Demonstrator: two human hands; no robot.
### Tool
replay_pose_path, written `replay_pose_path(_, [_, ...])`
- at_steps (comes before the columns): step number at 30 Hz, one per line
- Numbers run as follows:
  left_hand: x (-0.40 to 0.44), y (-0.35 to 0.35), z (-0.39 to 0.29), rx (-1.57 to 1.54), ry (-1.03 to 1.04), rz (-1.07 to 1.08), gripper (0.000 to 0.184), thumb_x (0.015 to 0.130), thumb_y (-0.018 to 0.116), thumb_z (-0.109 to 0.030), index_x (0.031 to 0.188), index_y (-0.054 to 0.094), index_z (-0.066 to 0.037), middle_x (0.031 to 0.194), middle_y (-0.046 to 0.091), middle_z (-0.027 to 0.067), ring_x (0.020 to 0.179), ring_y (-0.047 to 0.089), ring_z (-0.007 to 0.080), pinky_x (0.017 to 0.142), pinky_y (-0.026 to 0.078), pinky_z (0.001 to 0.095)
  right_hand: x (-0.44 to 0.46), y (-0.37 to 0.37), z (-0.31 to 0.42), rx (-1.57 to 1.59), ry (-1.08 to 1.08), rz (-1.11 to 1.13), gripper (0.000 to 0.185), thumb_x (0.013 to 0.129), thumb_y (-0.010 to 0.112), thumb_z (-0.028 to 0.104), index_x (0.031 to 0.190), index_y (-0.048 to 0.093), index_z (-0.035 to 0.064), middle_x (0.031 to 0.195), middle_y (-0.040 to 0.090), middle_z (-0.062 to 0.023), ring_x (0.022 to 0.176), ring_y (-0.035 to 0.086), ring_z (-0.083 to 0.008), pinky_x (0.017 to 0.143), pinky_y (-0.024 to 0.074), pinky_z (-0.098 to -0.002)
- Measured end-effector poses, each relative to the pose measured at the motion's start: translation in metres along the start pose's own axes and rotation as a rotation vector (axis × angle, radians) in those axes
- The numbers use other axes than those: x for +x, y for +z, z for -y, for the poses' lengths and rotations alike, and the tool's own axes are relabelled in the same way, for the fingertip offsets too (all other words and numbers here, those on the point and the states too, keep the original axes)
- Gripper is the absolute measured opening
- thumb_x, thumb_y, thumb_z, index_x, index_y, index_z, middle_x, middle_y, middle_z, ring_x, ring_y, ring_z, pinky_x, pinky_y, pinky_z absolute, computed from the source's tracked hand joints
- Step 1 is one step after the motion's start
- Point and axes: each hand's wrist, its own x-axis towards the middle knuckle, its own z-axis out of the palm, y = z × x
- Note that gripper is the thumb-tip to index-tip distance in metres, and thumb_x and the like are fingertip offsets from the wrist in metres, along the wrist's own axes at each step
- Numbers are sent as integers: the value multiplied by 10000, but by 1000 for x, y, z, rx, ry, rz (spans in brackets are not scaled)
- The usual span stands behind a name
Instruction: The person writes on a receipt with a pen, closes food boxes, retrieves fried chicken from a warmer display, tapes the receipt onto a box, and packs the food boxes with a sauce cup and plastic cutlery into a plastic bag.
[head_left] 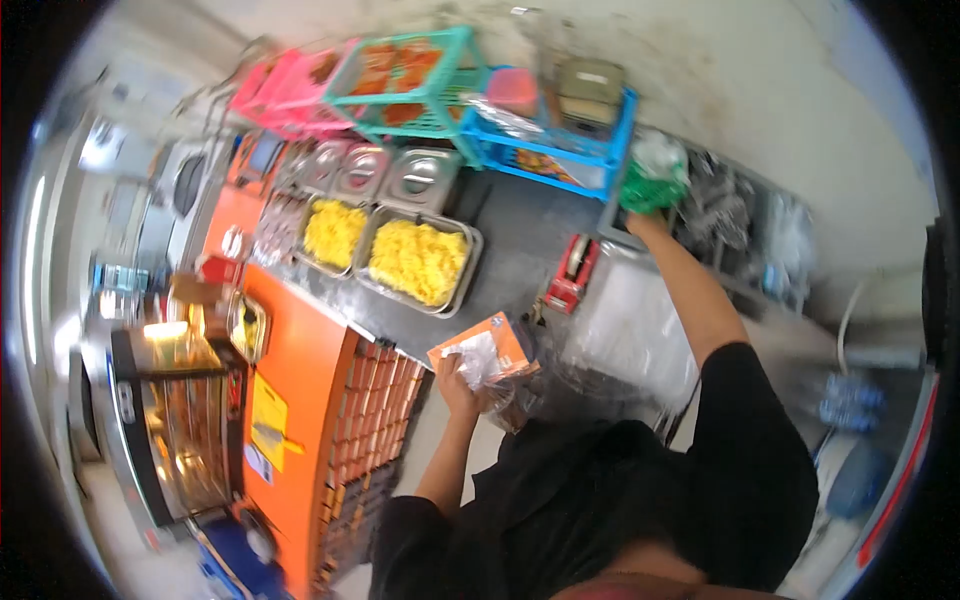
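Observation:
My left hand (457, 383) is closed on an orange-and-white paper packet (513, 343), near the counter's front edge. A clear plastic bag with something brownish inside (512, 402) hangs just below the packet. My right arm is stretched forward to the grey compartment tray (742, 268). There my right hand (646, 222) touches a bunch of green plastic bags (655, 188), and its fingers are hidden among them. Dark plastic bags (717, 205) lie beside it. Between my hands are a red tape dispenser (572, 277) and a stack of clear plastic bags (635, 315).
Two steel pans of yellow food, one larger (420, 260) and one smaller (334, 235), sit left on the counter. Lidded steel containers (418, 180) stand behind them. Pink, green and blue racks (590, 185) line the wall. A lit glass display case (180, 430) is at far left.

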Motion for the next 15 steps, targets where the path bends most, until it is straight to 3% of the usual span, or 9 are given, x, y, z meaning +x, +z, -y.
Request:
replay_pose_path(1, [8, -10, -15, 153, 126, -28, 434, 524, 700, -85, 935, 624, 33, 994, 621, 190, 932, 583, 414, 801, 474, 473, 15, 23, -12, 44, -49, -91, 544, 910, 568, 163, 1441, 462, 111, 1473, 460, -217, 1344, 462, -376, 1109, 391, -456])
replay_pose_path(3, [-2, 4, 3, -59, -117, -75, 420, 506, 704, -81, 907, 637, 25, 983, 622, 178, 926, 583, 404, 796, 477, 461, 7, 15, -6, -164, -126, -209, 500, 939, 541, 190, 1429, 477, 112, 1490, 449, -194, 1362, 437, -369, 1137, 357, -444])
replay_pose_path(5, [-3, 6, 2, -79, -181, -69, 425, 490, 706, -81, 898, 644, 23, 974, 621, 171, 919, 582, 395, 792, 481, 453, 5, 9, 5, -67, 62, -112, 475, 956, 514, 231, 1413, 495, 102, 1478, 467, -187, 1347, 448, -382, 1127, 368, -448])
replay_pose_path(8, [11, -15, -25, 133, -58, 5, 455, 471, 708, -88, 907, 645, 28, 969, 621, 168, 915, 581, 385, 791, 485, 446, 10, 3, -1, -246, -74, -16, 475, 976, 469, 282, 1410, 498, 92, 1485, 456, -193, 1340, 453, -382, 1118, 377, -451])
replay_pose_path(11, [8, -17, -20, 164, 1, 18, 468, 453, 713, -88, 903, 649, 22, 978, 624, 163, 925, 581, 376, 797, 489, 441, 17, 18, -12, -53, -40, -165, 416, 917, 552, 206, 1308, 587, 69, 1372, 557, -208, 1271, 510, -414, 1076, 412, -463])
replay_pose_path(15, [2, -11, -10, 148, 13, 3, 481, 456, 725, -85, 923, 657, 9, 1004, 623, 155, 946, 580, 368, 807, 493, 433, 37, 26, -24, -202, 22, -11, 451, 923, 499, 267, 1297, 597, 35, 1404, 530, -228, 1295, 502, -390, 1093, 395, -448])
